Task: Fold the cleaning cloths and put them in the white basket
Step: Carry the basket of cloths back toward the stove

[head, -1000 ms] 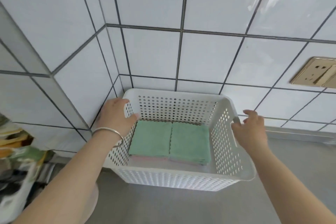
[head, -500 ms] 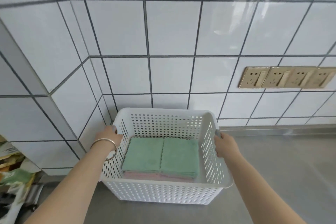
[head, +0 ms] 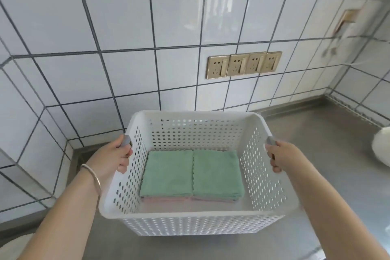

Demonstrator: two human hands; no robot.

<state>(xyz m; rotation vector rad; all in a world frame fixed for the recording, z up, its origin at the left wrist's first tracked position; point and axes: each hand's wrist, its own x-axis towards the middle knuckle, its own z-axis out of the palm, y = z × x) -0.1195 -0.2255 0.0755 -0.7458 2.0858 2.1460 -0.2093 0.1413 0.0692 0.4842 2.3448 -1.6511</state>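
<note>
I've got the white basket (head: 190, 220) gripped at both side handles, left hand (head: 110, 157) and right hand (head: 283, 157), over the steel counter (head: 329, 154). Folded green cloths (head: 191, 173) lie inside on pink ones. No readable writing.

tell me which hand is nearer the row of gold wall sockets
Right. The right hand grips the white basket by its right handle, below and slightly right of the sockets. The left hand grips the left handle, farther off to the sockets' lower left.
</note>
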